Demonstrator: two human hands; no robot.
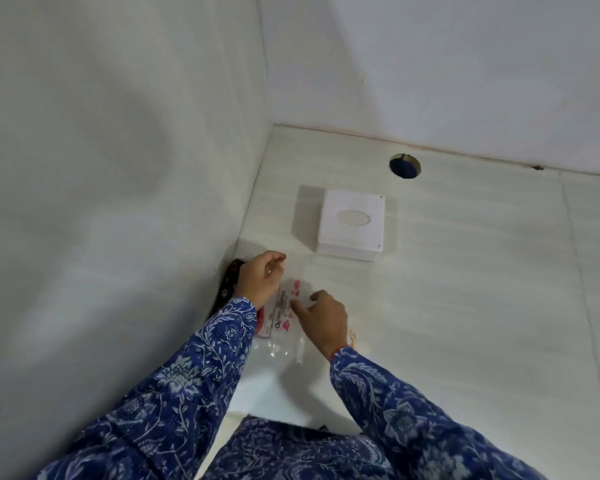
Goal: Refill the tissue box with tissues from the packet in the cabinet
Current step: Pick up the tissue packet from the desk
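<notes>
A white square tissue box (352, 225) with an oval slot on top sits closed on the pale counter (465, 289), toward the back. In front of it, near the left wall, lies a clear plastic tissue packet (286, 315) with red and pink print. My left hand (258, 277) hovers over the packet's far left end, fingers curled and pinched, seemingly on the plastic edge. My right hand (326, 318) presses on the packet's right side with fingers spread. Both sleeves are blue with a white floral print.
White tiled walls (118, 168) close in on the left and behind. A round hole (405, 166) opens in the counter behind the tissue box. A dark patterned object (227, 282) is wedged against the left wall beside my left hand.
</notes>
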